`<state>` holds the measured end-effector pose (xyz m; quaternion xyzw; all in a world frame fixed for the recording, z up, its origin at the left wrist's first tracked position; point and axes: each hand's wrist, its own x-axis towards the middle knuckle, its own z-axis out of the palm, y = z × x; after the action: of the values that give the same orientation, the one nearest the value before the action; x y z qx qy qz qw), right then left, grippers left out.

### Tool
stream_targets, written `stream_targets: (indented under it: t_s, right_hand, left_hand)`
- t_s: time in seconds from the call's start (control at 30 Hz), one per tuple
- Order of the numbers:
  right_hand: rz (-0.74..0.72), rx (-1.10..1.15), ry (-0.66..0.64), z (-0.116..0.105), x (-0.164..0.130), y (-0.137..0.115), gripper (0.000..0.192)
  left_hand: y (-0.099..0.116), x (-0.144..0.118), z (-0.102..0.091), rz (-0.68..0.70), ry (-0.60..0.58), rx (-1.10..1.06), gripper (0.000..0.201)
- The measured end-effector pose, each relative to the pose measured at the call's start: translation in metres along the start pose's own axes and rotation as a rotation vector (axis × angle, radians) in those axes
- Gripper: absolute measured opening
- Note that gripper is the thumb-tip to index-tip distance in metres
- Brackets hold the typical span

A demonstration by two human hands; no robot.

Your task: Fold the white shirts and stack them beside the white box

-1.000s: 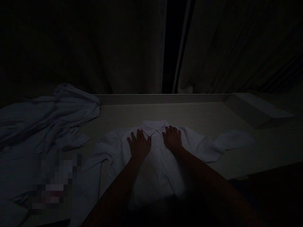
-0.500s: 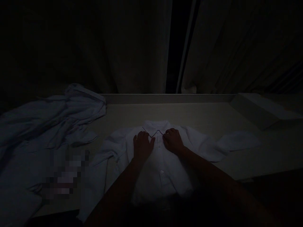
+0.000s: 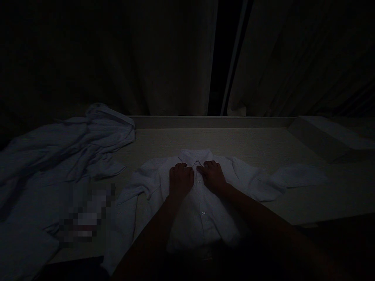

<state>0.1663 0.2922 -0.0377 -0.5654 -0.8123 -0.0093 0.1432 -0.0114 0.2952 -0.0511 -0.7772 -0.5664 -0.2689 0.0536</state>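
Observation:
A white button-up shirt (image 3: pixel 213 218) lies spread front side up, its collar pointing away from me and its sleeves out to both sides. My left hand (image 3: pixel 181 178) is closed at the left collar tip, the thumb drawn in against the fingers. At the right collar tip, my right hand (image 3: pixel 213 175) has its fingers bent and closed on the cloth beside the top button. Buttons run down the front between my forearms. The lower end of the shirt fades into shadow. Dim light hides the exact fingertip contact.
Crumpled pale clothes (image 3: pixel 73 136) cover the left side, near a pixelated patch. The light surface (image 3: pixel 246 142) ends at a low back ledge (image 3: pixel 211 122). A pale box-like block (image 3: pixel 322 134) stands at the right. Dark curtains (image 3: pixel 170 58) hang behind.
My left thumb has closed in toward the fingers, and that hand has shifted slightly toward the shirt's middle. My right hand stays at the collar. The whole view has slid slightly right.

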Motion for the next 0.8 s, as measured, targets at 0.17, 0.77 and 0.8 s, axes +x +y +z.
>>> stream_targets:
  t_s: [0.17,0.77,0.8]
  right_hand:
    - [0.152,0.024,0.036,-0.002,0.005,0.002,0.036]
    - [0.179,0.061,0.096,0.011,0.007,0.004,0.036]
    - [0.191,0.043,0.104,0.009,0.012,0.006,0.038]
  left_hand:
    - [0.005,0.0,-0.002,-0.01,-0.116,0.002,0.032]
    - [0.009,0.001,-0.006,0.039,-0.149,0.049,0.038]
    - [0.009,0.0,-0.005,0.039,-0.158,0.044,0.038]
